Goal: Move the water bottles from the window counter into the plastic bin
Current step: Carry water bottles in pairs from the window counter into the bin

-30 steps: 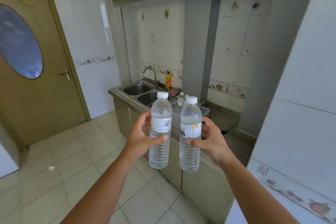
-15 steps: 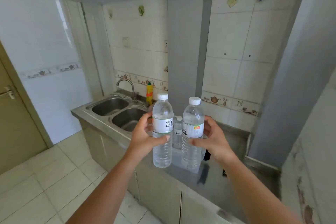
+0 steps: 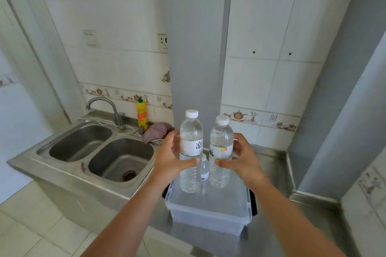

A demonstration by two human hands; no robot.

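A stainless steel double sink [image 3: 100,152] with a curved chrome tap [image 3: 104,106] is set into the steel counter [image 3: 271,165] to the left of the hands. White glazed wall tiles [image 3: 271,79] with a teapot-patterned border strip [image 3: 261,118] are seen beyond the hands, split by a grey square pillar [image 3: 196,48]. Pale square floor tiles [image 3: 31,225] are laid below.

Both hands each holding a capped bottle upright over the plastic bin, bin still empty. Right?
Not quite: the head view shows the plastic bin is not empty; a smaller bottle already stands in it, visible between the two held ones. The rest holds: the left hand and right hand each hold a capped bottle upright over the bin.
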